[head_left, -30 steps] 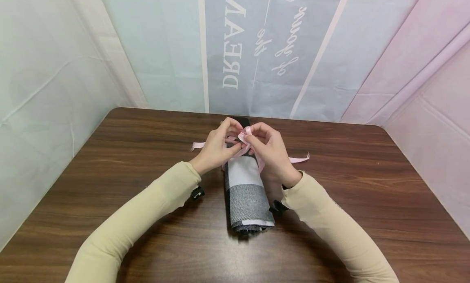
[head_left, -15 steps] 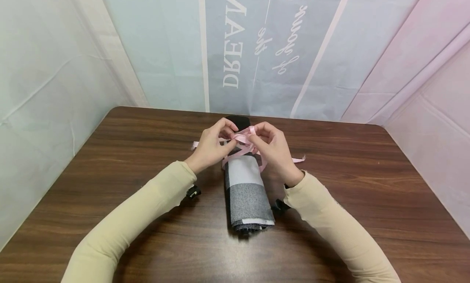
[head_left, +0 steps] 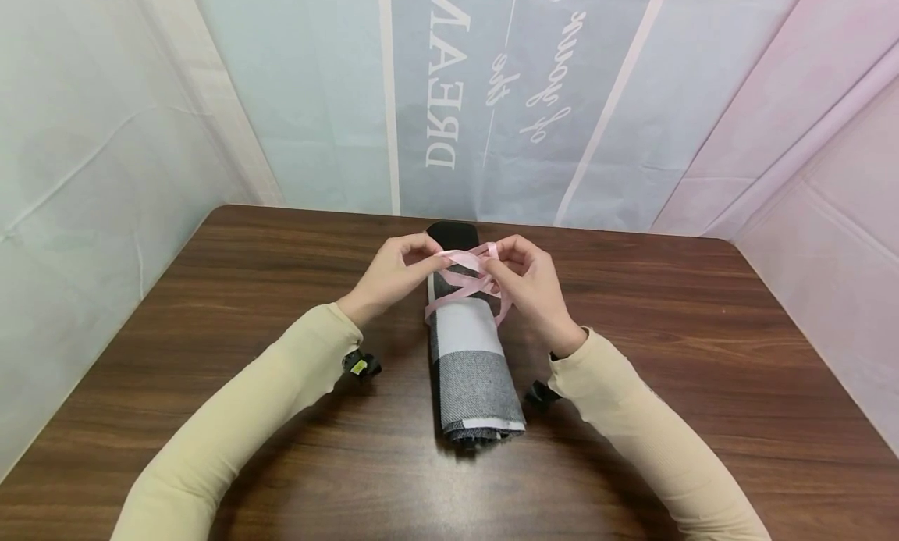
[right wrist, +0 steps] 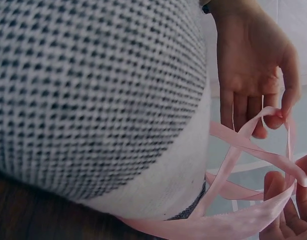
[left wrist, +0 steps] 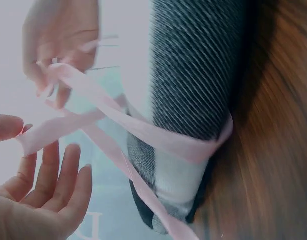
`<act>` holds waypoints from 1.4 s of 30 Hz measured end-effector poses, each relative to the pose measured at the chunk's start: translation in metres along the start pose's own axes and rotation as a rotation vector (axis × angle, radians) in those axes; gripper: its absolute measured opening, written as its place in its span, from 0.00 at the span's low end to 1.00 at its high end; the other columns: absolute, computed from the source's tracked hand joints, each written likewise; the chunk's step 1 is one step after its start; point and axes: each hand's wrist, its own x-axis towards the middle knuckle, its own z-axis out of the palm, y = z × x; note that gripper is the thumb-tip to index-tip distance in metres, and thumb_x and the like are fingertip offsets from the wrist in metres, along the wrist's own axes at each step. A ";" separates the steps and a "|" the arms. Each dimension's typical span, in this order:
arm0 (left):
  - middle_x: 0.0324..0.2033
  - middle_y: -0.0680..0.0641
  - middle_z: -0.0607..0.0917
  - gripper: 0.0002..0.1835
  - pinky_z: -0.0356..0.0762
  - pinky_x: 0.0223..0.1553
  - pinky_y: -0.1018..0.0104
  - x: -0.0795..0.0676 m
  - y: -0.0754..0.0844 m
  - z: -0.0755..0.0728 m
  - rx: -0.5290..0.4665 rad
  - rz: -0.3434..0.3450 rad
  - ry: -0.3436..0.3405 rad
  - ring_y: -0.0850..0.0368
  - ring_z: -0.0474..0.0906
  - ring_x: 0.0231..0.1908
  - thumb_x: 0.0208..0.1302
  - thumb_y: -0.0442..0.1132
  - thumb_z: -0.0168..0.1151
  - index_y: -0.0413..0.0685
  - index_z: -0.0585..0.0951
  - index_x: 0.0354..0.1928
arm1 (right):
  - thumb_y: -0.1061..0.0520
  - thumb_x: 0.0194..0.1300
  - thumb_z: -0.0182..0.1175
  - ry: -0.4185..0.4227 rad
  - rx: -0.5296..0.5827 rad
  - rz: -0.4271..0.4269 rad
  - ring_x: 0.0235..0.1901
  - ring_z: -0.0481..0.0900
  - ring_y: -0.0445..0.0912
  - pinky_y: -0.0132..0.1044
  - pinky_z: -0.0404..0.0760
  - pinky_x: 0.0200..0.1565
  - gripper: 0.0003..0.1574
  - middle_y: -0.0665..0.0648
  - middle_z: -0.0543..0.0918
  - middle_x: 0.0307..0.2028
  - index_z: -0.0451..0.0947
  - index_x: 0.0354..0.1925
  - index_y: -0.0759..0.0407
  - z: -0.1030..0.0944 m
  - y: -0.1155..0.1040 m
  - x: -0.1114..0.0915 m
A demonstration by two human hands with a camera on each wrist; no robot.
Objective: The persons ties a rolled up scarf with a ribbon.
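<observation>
A rolled cloth (head_left: 470, 377), checked in grey, white and black, lies lengthwise on the table. Pink ribbon (head_left: 456, 295) goes round its far part and crosses above it. My left hand (head_left: 393, 272) pinches the ribbon between thumb and forefinger; the left wrist view shows its other fingers (left wrist: 68, 177) spread beneath. Opposite, my right hand (head_left: 530, 279) pinches a looped part of the ribbon with thumb and forefinger. Between the hands, ribbon spans the gap above the roll. In the right wrist view the cloth's near side (right wrist: 98, 90) fills much of the picture.
The roll rests on a dark brown wooden table (head_left: 688, 354). Behind the table hangs a pale printed backdrop (head_left: 337, 96), with light fabric (head_left: 91, 135) at the sides. Black wrist devices (head_left: 361, 365) sit under both sleeves.
My left hand has moved left, away from the right hand, drawing the ribbon out between them. My right hand has shifted slightly right. Ribbon ends that stuck out at both sides no longer show there.
</observation>
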 end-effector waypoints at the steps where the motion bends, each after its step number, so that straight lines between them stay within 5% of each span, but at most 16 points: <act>1: 0.29 0.51 0.81 0.05 0.71 0.39 0.70 0.000 0.000 -0.001 -0.036 -0.020 -0.010 0.52 0.75 0.36 0.61 0.34 0.61 0.38 0.81 0.34 | 0.62 0.63 0.60 0.005 0.001 0.004 0.27 0.79 0.40 0.32 0.80 0.30 0.09 0.50 0.83 0.30 0.74 0.40 0.67 0.000 0.000 0.000; 9: 0.24 0.53 0.83 0.07 0.76 0.48 0.58 -0.002 0.004 -0.010 -0.234 -0.071 -0.061 0.61 0.80 0.31 0.63 0.33 0.57 0.32 0.78 0.35 | 0.62 0.63 0.61 0.037 -0.041 0.019 0.32 0.81 0.39 0.29 0.79 0.35 0.10 0.49 0.82 0.33 0.74 0.40 0.67 -0.002 0.002 0.000; 19: 0.20 0.54 0.80 0.06 0.77 0.34 0.69 -0.005 0.001 -0.022 -0.138 -0.078 -0.021 0.63 0.75 0.25 0.64 0.36 0.61 0.38 0.78 0.35 | 0.61 0.62 0.62 0.047 -0.044 0.077 0.30 0.82 0.37 0.32 0.82 0.34 0.10 0.49 0.82 0.31 0.74 0.40 0.66 -0.003 0.003 0.000; 25: 0.20 0.54 0.81 0.07 0.77 0.33 0.66 -0.008 -0.001 -0.030 -0.120 -0.078 0.001 0.61 0.75 0.25 0.63 0.38 0.62 0.40 0.79 0.36 | 0.61 0.61 0.63 0.047 -0.009 0.084 0.33 0.84 0.43 0.38 0.84 0.36 0.09 0.50 0.84 0.31 0.72 0.35 0.61 -0.005 0.007 -0.001; 30: 0.25 0.51 0.85 0.08 0.80 0.36 0.66 -0.011 -0.003 -0.039 -0.132 -0.092 -0.003 0.59 0.81 0.28 0.62 0.38 0.63 0.39 0.79 0.38 | 0.63 0.60 0.63 0.061 -0.021 0.067 0.30 0.81 0.38 0.34 0.83 0.34 0.09 0.49 0.83 0.31 0.71 0.35 0.64 -0.008 0.010 -0.002; 37: 0.20 0.51 0.81 0.08 0.66 0.19 0.70 -0.017 -0.007 -0.052 -0.059 -0.126 0.003 0.61 0.75 0.21 0.62 0.43 0.64 0.45 0.80 0.37 | 0.64 0.61 0.63 0.088 -0.038 0.062 0.28 0.81 0.38 0.33 0.82 0.33 0.09 0.50 0.84 0.30 0.71 0.35 0.65 -0.017 0.014 -0.004; 42: 0.17 0.51 0.78 0.09 0.71 0.22 0.69 -0.021 -0.010 -0.063 -0.012 -0.121 0.008 0.61 0.72 0.19 0.62 0.42 0.65 0.44 0.81 0.37 | 0.63 0.63 0.60 0.096 -0.064 0.073 0.30 0.82 0.37 0.36 0.83 0.33 0.07 0.47 0.84 0.30 0.70 0.35 0.65 -0.025 0.016 -0.005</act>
